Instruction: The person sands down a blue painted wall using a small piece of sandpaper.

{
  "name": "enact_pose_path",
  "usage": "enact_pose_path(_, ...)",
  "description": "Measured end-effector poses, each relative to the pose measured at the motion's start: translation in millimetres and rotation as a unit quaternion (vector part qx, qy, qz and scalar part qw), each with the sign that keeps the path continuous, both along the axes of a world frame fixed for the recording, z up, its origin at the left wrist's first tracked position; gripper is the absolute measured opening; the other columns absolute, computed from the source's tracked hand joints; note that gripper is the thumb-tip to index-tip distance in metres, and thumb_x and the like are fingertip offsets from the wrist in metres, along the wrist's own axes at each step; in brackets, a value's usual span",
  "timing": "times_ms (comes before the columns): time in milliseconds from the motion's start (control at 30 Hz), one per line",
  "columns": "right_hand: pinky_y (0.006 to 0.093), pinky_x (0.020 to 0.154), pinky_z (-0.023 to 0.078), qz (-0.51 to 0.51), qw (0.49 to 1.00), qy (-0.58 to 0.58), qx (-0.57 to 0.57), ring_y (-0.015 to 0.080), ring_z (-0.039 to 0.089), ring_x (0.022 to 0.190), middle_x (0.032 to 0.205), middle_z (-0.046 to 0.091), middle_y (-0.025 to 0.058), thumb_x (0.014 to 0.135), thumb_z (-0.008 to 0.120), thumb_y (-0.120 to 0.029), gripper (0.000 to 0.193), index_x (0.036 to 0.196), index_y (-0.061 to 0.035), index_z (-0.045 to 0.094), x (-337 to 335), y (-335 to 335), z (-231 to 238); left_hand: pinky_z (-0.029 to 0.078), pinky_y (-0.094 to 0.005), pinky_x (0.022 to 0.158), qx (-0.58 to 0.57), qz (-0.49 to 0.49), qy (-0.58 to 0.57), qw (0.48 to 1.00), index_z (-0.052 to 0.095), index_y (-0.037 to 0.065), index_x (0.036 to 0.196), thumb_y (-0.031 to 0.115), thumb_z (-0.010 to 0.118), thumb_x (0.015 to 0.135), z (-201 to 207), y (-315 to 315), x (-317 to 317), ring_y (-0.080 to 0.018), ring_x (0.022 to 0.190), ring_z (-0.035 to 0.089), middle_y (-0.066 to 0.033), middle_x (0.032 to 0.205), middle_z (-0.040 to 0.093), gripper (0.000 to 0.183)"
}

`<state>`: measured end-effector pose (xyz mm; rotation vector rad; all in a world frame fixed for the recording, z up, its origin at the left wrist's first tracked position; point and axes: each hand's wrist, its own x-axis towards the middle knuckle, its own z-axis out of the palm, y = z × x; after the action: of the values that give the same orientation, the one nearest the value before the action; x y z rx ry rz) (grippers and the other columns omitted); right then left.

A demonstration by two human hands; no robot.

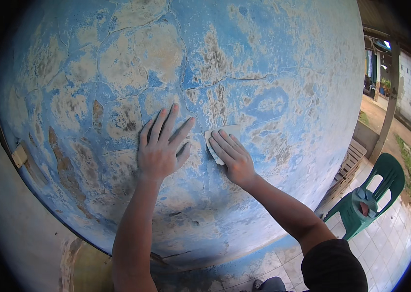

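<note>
A cracked wall (234, 58) with worn blue paint and bare grey patches fills most of the view. My left hand (160, 148) lies flat on it, fingers spread and dusty, holding nothing. To its right, my right hand (232, 155) presses a pale, folded piece of sandpaper (233, 129) against the wall. The fingers lie close together over the sheet, whose upper edge and left corner stick out past them. The face of the sheet against the wall is hidden.
A green plastic chair (358, 209) with some items on its seat stands at the right on white floor tiles (385, 243). Behind it are a slatted wooden piece (350, 160) and a post (389, 97). A dark edge strip (64, 221) borders the wall at the left.
</note>
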<state>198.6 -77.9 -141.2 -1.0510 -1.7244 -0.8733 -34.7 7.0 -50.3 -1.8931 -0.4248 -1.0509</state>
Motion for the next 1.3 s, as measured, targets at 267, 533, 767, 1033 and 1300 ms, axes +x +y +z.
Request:
enact_pose_path(267, 0.0528, 0.125, 0.038, -0.045, 0.993, 0.08, 0.076, 0.0349, 0.042, 0.154, 0.164, 0.049, 0.0145, 0.084, 0.066, 0.003, 0.072, 0.154, -0.0077, 0.056, 12.6, 5.1, 52.6, 0.033, -0.0469, 0.122, 0.005, -0.01, -0.001, 1.0, 0.06, 0.034, 0.154, 0.044, 0.072, 0.093, -1.7, 1.2, 0.0, -0.0295, 0.149, 0.046, -0.0095, 0.167, 0.047, 0.063)
enact_pose_path(533, 0.0505, 0.124, 0.041, -0.026, 0.999, -0.024, 0.014, 0.032, 0.044, 0.154, 0.163, 0.052, 0.0108, 0.084, 0.065, 0.005, 0.072, 0.154, -0.0089, 0.056, 35.9, -7.2, 30.6, 0.034, -0.0466, 0.121, 0.015, -0.01, 0.019, 1.0, 0.06, 0.033, 0.154, 0.045, 0.071, 0.094, -2.8, 3.6, -2.1, -0.028, 0.149, 0.046, -0.0057, 0.167, 0.048, 0.062)
enact_pose_path(767, 0.0515, 0.125, 0.039, 0.039, 0.999, -0.012, -0.03, 0.0331, 0.043, 0.154, 0.164, 0.05, 0.0127, 0.082, 0.069, 0.006, 0.076, 0.155, -0.0071, 0.055, 6.3, -4.9, 23.3, 0.034, -0.0459, 0.121, 0.01, 0.006, 0.014, 1.0, 0.06, 0.034, 0.154, 0.045, 0.072, 0.093, -3.5, 4.1, -2.3, -0.0269, 0.149, 0.046, -0.004, 0.166, 0.049, 0.063)
enact_pose_path(1033, 0.0505, 0.125, 0.04, -0.039, 0.997, 0.056, 0.047, 0.0336, 0.045, 0.152, 0.162, 0.052, 0.0128, 0.08, 0.069, 0.005, 0.073, 0.151, -0.0064, 0.059, 13.9, -5.9, 43.3, 0.032, -0.0457, 0.122, 0.003, -0.005, 0.025, 1.0, 0.056, 0.035, 0.157, 0.046, 0.071, 0.095, -2.3, 5.5, -3.5, -0.0262, 0.151, 0.044, -0.0037, 0.169, 0.046, 0.065)
enact_pose_path(1300, 0.0505, 0.124, 0.04, -0.055, 0.997, -0.045, 0.034, 0.0346, 0.045, 0.153, 0.163, 0.05, 0.0144, 0.081, 0.067, 0.004, 0.073, 0.153, -0.0059, 0.056, 32.7, -1.9, 40.6, 0.032, -0.0463, 0.122, 0.004, 0.004, 0.038, 0.999, 0.056, 0.035, 0.157, 0.046, 0.071, 0.095, -1.3, 4.7, -4.3, -0.0259, 0.151, 0.044, -0.0039, 0.168, 0.046, 0.066)
